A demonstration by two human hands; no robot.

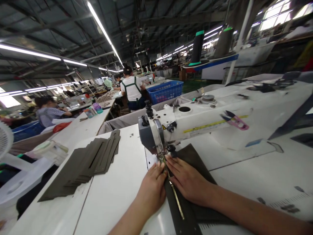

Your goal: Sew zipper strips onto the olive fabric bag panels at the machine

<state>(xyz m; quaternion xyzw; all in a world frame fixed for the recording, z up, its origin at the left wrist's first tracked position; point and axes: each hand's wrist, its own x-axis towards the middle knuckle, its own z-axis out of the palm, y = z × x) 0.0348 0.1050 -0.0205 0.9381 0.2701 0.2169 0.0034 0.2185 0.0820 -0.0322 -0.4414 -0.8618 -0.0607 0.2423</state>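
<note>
Under the needle of a white sewing machine point(195, 119) lies a dark olive fabric panel point(193, 156) with a gold-toothed zipper point(178, 202) running lengthwise along it. My left hand point(153, 187) rests at the panel's left edge, fingers pointing forward, tips close to the presser foot point(161, 157). On the other side of the zipper, my right hand point(188, 179) lies flat on the fabric with fingers stretched toward the foot. Both hands press on the work from above. Part of the zipper by the foot is hidden by the fingers.
Left on the white table sits a fanned stack of dark olive panels point(85, 166). Pink-handled thread snips point(236, 121) lie on the machine arm. Thread cones point(197, 48) stand behind. Farther off are a blue basket point(165, 91), a white fan point(6, 140) and people at work point(133, 88).
</note>
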